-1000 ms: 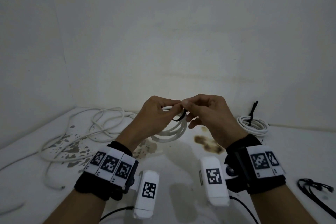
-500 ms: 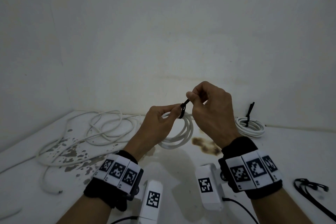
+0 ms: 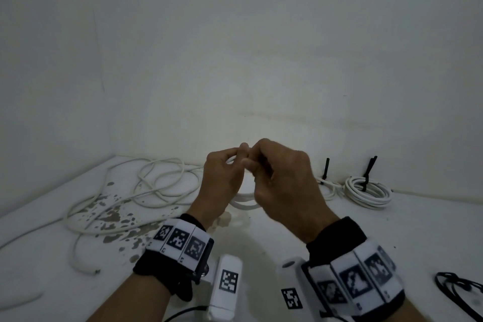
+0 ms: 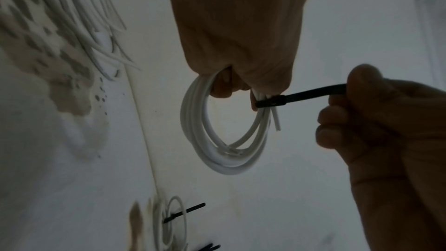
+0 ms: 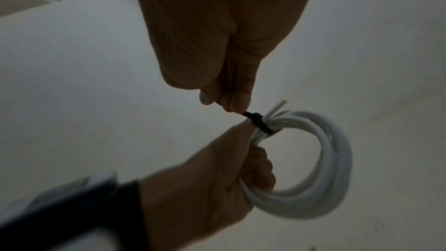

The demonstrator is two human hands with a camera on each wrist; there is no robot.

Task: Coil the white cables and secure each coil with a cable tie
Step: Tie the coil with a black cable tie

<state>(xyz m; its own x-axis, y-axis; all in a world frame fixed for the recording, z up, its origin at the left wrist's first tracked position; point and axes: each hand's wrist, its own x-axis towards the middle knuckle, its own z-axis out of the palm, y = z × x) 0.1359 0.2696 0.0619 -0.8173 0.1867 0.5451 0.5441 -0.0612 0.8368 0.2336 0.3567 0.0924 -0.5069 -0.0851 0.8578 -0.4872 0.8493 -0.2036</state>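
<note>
White cable, wound into a small coil (image 4: 218,146), hangs in the air above the white table (image 3: 392,232), held at its top by the left hand (image 3: 222,180), whose fingers are curled round the bundled strands. A black cable tie (image 4: 272,101) is looped round the coil just beside the left fingertips; a short free cable end pokes out beside the tie. The right hand (image 3: 282,185) pinches the tail of the tie between thumb and curled fingers, the tail running straight from the tie's head to that hand.

Two tied coils (image 3: 368,192) lie at the back right of the table near the wall, each with a black tie tail standing up. Loose white cable (image 3: 156,185) sprawls over the stained left side of the table. More black ties (image 3: 454,285) lie at the right edge.

No containers observed. Both wrists carry black bands with square black-and-white coded markers (image 3: 180,239); no readable writing or brand.
</note>
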